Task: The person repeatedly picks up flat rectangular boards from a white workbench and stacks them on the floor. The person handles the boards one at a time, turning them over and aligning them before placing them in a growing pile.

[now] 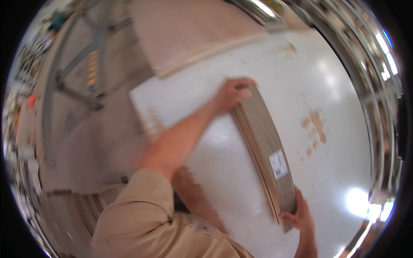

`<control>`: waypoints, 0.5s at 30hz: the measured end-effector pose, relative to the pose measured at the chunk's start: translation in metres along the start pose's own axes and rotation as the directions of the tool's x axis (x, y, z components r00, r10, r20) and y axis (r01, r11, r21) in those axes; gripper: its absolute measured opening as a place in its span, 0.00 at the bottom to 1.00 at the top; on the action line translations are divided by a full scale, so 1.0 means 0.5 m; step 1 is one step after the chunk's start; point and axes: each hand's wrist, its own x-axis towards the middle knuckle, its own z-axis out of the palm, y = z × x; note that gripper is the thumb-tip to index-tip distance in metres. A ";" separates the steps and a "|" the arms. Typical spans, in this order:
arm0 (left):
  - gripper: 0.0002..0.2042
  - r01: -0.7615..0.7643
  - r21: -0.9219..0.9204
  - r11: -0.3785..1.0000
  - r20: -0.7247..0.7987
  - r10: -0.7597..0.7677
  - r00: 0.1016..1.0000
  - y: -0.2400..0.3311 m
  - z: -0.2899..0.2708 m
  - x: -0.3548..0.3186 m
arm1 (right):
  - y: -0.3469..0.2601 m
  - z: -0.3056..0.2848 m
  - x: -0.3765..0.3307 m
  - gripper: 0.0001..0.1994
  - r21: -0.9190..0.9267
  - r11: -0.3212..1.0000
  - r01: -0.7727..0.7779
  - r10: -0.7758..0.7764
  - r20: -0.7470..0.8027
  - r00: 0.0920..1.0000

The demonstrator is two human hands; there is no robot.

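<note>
A stack of narrow wood-grain boards lies aslant over the white worktop, running from the far middle toward the near right. Stuck on its top face is a white printed label. My left hand grips the far end, fingers bent over the edge. At the near end, my right hand is closed round the corner, thumb on one side and fingers on the other. Whether the stack rests on the surface or is held just above it, I cannot tell.
The white worktop has worn brown patches. A large pinkish-brown panel adjoins its far left edge. Grey metal framing stands on the floor at left. Long rails run along the right, and flat boards lie at lower left.
</note>
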 end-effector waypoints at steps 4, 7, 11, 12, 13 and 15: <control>0.25 -0.122 0.176 0.977 0.016 0.122 0.992 0.006 0.013 -0.115 | 0.009 0.070 -0.024 0.46 0.265 0.961 0.082 -0.097 0.046 0.994; 0.33 0.070 0.615 0.785 -0.504 0.323 0.801 0.018 -0.026 -0.292 | 0.055 0.115 -0.051 0.43 0.291 0.951 0.103 -0.132 0.083 0.988; 0.46 0.411 0.655 0.634 -0.702 0.309 0.642 0.057 0.046 -0.642 | 0.143 0.177 -0.094 0.41 0.217 0.976 0.010 -0.042 0.141 0.989; 0.48 0.500 0.517 0.694 -0.768 0.120 0.629 0.066 0.072 -0.711 | 0.154 0.193 -0.096 0.41 0.182 0.983 -0.021 -0.012 0.180 0.984; 0.49 0.609 0.335 0.719 -0.730 -0.211 0.650 0.077 0.165 -0.791 | 0.161 0.205 -0.122 0.41 0.132 0.989 -0.074 0.050 0.172 0.984; 0.57 0.446 -0.065 0.893 -0.626 -0.384 0.679 0.082 0.263 -0.828 | 0.161 0.233 -0.149 0.41 0.068 0.997 -0.021 0.010 0.161 0.987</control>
